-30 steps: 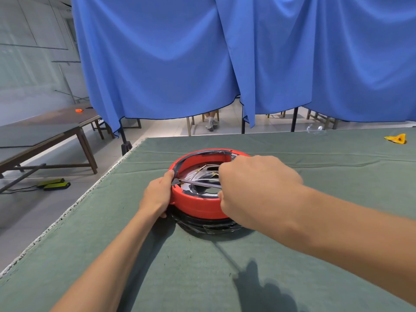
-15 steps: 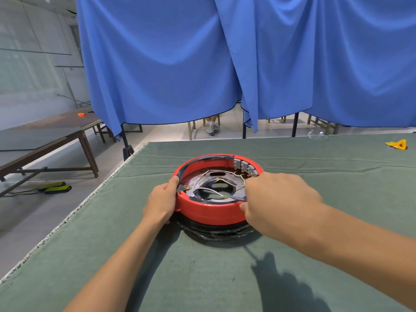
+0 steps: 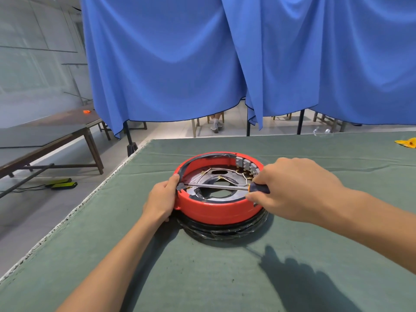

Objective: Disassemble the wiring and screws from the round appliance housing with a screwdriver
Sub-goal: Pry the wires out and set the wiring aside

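2 hands at red housing (image 3: 216, 210), left hand (image 3: 161, 199) gripping rim, right hand (image 3: 292, 190) holding screwdriver (image 3: 225, 187) across it

Bright, even overhead light, soft hand shadow on the green cloth (image 3: 225, 278), sharp focus, wide-angle bowing at edges.

The round housing (image 3: 213, 209) is finished in bright red, with a black band wrapped round its base and black tape noted along the inner rim. The interior plate is seen as dark grey and silver (white wiring (image 3: 242, 177) is laid across it). The screwdriver (image 3: 227, 187) is marked by a silver shaft and a dark blue handle with an orange collar. The table cover (image 3: 202, 278) is plain dull green. The curtain (image 3: 225, 59) is uniform mid blue, unpatterned. A yellow item (image 3: 406, 142) is recorded at the far right edge.
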Motion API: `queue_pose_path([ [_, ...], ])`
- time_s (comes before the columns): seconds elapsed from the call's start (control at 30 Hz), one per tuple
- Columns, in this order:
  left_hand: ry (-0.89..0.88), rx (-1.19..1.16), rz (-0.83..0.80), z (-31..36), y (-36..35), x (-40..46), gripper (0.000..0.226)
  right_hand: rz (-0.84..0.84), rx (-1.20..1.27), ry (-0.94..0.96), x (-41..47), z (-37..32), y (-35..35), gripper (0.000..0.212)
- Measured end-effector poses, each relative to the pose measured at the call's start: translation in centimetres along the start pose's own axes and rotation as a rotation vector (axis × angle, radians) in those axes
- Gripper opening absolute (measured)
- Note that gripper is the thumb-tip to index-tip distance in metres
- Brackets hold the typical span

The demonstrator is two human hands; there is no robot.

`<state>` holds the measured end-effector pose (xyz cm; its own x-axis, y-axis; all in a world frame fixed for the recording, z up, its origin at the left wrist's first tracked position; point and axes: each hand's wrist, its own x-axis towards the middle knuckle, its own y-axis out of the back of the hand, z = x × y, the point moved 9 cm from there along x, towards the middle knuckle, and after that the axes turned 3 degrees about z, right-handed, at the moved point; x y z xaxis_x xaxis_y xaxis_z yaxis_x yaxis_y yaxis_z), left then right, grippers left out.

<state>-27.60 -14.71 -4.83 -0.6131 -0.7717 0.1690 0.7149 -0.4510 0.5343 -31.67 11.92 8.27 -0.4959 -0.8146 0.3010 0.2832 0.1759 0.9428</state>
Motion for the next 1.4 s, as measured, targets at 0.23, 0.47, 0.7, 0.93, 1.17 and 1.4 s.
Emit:
queue_pose_path([
  [0.23,-0.004,-0.003,0.005,0.0,0.0,0.0,0.056,0.019,0.035,0.07,0.8,1.2,-0.8,0.044],
  [0.47,-0.007,-0.001,0.021,-0.2,0.1,0.2,0.06,0.015,0.066,0.078,1.1,1.6,-1.5,0.045],
  [0.7,0.007,-0.024,0.04,-0.3,0.0,0.4,0.062,0.023,0.044,0.091,2.0,1.2,-0.6,0.046],
  [0.93,0.007,0.01,0.035,-0.1,-0.1,0.3,0.064,-0.038,0.06,0.047,1.9,1.2,-0.8,0.048],
  [1.17,0.022,0.07,0.046,0.1,-0.1,0.4,0.061,-0.099,0.08,-0.075,0.7,-0.6,0.1,0.046],
  [1.4,0.002,0.102,0.051,0.6,-0.1,0.2,0.062,-0.134,0.069,-0.078,0.0,-3.2,1.7,0.04],
])
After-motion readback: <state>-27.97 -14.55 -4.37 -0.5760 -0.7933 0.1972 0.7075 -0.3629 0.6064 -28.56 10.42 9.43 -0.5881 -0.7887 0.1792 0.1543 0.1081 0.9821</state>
